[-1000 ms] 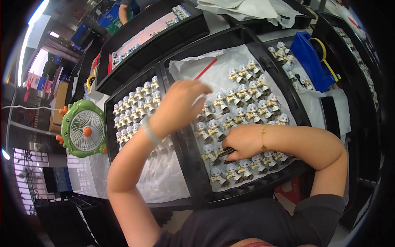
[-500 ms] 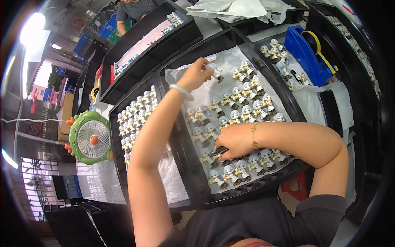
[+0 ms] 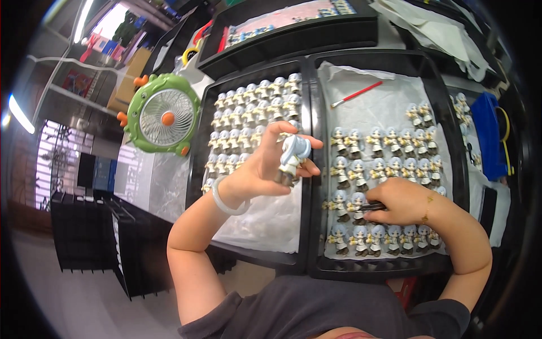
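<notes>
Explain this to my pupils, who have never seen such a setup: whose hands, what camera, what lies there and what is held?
There is no machine here: a person works with two bare hands. The view comes from a wide fisheye camera worn on the head, looking down, so straight edges bend near the rim.

The left hand holds up a small figurine with pale blue hair. The right hand grips a slim black tool, its exact type unclear.

Below, a left tray and a right tray, both black, hold rows of similar figurines on white paper. A red-handled paintbrush lies in the right one.
</notes>
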Available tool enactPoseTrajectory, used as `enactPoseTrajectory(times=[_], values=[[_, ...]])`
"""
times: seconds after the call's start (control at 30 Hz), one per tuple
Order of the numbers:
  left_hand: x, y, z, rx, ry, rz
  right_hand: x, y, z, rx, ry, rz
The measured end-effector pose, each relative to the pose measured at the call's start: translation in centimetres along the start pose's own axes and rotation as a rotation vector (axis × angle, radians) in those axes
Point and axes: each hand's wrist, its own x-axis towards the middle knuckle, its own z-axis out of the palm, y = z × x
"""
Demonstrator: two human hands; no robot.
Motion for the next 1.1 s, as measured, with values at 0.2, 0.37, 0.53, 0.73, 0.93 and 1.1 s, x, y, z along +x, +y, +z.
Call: enactPoseTrajectory(times=[0.2,0.37,0.53,0.73,0.93,1.1], values=[[-2.9,0.3,0.2,0.296,0.033,0.115,0.4,0.1,0.1,-0.029,0.025,-0.026],[-3.2,1.9,1.6,1.443,0.262,0.205,0.3,-0.2,0.1,-0.002,0.066,0.012],[-3.6,1.8,1.8,1.659,0.387,0.243,0.3,-0.7,-0.3,-0.014,0.062,0.014],[-4.0,2.7,1.3,1.645,0.386,0.209,0.7,-0.8,-0.4,-0.005,0.048,0.006],[-7.2,6.3,-2.7,1.488,0.564,0.110,0.3,-0.6,-0.2,-0.007,0.070,0.045],[-12.2,3.7,-4.0,1.688,0.421,-0.362,0.3,-1.2,-0.3,0.051,0.105,0.057]])
